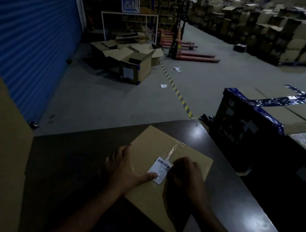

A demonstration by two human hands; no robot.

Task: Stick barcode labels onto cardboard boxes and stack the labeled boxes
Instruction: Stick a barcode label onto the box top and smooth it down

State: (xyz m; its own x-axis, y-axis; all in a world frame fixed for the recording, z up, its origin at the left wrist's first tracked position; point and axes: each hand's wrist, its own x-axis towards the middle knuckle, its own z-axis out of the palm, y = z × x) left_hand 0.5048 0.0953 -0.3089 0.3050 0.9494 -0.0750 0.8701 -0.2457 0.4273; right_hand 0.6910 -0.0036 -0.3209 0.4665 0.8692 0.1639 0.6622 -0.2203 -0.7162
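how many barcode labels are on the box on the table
1: a white rectangular barcode label on top of the brown cardboard box, between both hands, left, right. Others on hidden sides are possible.

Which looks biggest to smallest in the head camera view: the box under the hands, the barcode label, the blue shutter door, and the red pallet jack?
1. Blue shutter door
2. Box under the hands, though being close to the camera enlarges it
3. Red pallet jack, far off, so it looks smaller than it is
4. Barcode label

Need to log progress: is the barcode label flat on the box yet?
Mostly flat: label lies on box top, left hand pressing it.
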